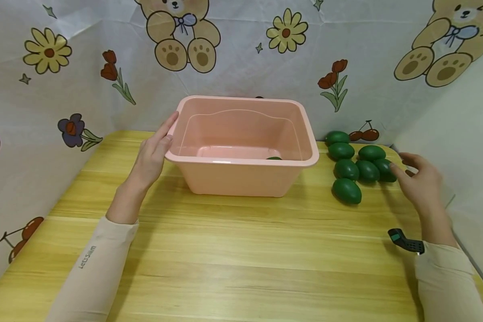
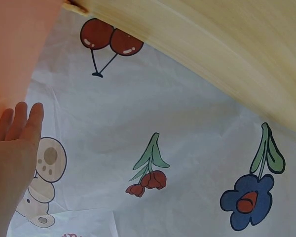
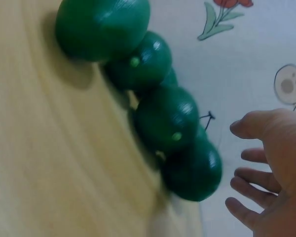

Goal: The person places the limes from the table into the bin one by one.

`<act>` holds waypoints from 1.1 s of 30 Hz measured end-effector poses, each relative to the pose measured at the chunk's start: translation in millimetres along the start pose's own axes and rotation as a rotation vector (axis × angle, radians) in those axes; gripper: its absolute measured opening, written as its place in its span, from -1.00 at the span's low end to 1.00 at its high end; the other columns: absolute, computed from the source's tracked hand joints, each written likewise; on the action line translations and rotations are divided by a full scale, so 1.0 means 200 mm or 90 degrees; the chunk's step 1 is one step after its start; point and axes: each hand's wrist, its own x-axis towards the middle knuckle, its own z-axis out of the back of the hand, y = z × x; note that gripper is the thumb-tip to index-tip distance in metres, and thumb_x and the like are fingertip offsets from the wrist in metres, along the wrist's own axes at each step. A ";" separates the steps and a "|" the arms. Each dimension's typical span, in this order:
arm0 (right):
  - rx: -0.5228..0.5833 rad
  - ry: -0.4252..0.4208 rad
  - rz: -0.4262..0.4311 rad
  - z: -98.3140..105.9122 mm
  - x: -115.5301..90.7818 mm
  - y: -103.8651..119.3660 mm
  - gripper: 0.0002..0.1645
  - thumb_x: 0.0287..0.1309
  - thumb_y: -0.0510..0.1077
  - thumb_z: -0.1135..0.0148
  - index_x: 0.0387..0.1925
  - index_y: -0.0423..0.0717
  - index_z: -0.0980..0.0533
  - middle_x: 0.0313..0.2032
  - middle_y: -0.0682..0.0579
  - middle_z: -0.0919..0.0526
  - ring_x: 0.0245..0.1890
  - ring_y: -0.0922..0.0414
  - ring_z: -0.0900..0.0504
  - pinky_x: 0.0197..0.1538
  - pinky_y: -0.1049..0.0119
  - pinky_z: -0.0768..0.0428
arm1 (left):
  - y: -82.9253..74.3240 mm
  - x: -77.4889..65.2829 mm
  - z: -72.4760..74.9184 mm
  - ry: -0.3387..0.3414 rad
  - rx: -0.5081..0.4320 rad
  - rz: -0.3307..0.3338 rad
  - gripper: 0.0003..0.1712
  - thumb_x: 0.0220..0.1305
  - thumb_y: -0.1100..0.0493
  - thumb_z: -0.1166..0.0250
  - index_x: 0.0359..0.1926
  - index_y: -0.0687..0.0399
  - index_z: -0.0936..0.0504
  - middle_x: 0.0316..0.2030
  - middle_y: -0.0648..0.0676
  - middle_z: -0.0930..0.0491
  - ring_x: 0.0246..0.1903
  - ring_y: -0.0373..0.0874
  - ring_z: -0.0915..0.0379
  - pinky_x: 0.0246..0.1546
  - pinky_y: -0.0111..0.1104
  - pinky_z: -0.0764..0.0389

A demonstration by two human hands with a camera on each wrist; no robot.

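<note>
Pale sleeves [image 1: 92, 273] were closest. The left hand [image 1: 148, 156], its grip straight, touched the pink tub [image 1: 241, 179]. The right hand [image 1: 424, 183], grip spread, was beside green fruits [image 1: 346, 170] on the table [image 1: 241, 250].

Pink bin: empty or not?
Not empty: the head view shows a green object inside the pink bin, partly hidden by its near rim. How full, cannot tell.
</note>
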 end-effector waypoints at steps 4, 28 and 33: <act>0.013 0.015 0.006 -0.03 0.00 -0.06 -0.13 0.51 0.20 -0.11 0.60 -0.20 -0.23 0.48 -0.39 -0.37 0.48 -0.31 -0.34 0.30 0.62 -0.44 | 0.00 0.00 0.00 0.000 0.000 -0.004 -0.37 0.62 -0.07 0.13 0.63 -0.36 -0.24 0.56 -0.09 -0.30 0.51 0.03 -0.31 0.52 0.09 -0.28; 0.073 -0.020 -0.052 -0.09 0.01 -0.13 -0.18 0.44 0.20 -0.22 0.54 -0.13 -0.35 0.38 -0.19 -0.54 0.19 0.43 -0.50 0.13 0.73 -0.44 | 0.00 0.00 0.00 -0.002 0.005 -0.002 -0.37 0.62 -0.07 0.13 0.64 -0.35 -0.24 0.56 -0.07 -0.30 0.50 0.07 -0.32 0.51 0.14 -0.28; 0.113 -0.081 -0.085 -0.05 0.02 -0.11 -0.23 0.39 0.17 -0.30 0.51 0.00 -0.41 0.21 0.21 -0.60 0.09 0.57 -0.46 0.14 0.73 -0.45 | 0.00 0.00 0.00 0.003 0.002 -0.005 -0.37 0.63 -0.07 0.14 0.65 -0.35 -0.22 0.56 -0.05 -0.29 0.51 0.09 -0.31 0.51 0.16 -0.27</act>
